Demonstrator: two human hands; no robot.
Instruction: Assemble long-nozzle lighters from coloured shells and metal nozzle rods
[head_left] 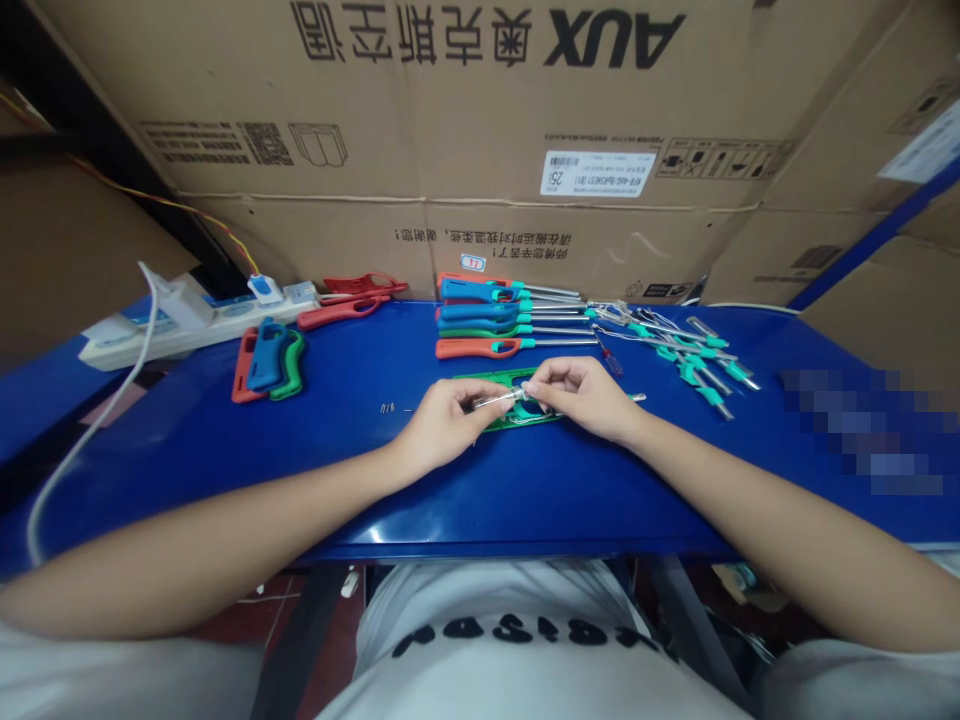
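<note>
Held low over the blue table, a small clear, tube-like lighter part [496,399] spans the gap between my two hands. The thumb and fingers of my left hand [444,418] are pinched on its left side. My right hand [581,392] closes its fingertips on the part's pale right end. Directly under both hands lies a green lighter handle shell [491,420], partly covered by my fingers. Thin white wires show at the shell. A metal tip sticks out past my right hand.
Assembled lighters [480,348] lie in a row behind my hands, near a small screwdriver [611,358]. Metal lighter tubes [701,368] are heaped to the right. Loose handle shells [270,358] and a power strip [187,325] sit left. A cardboard box [480,120] walls the back.
</note>
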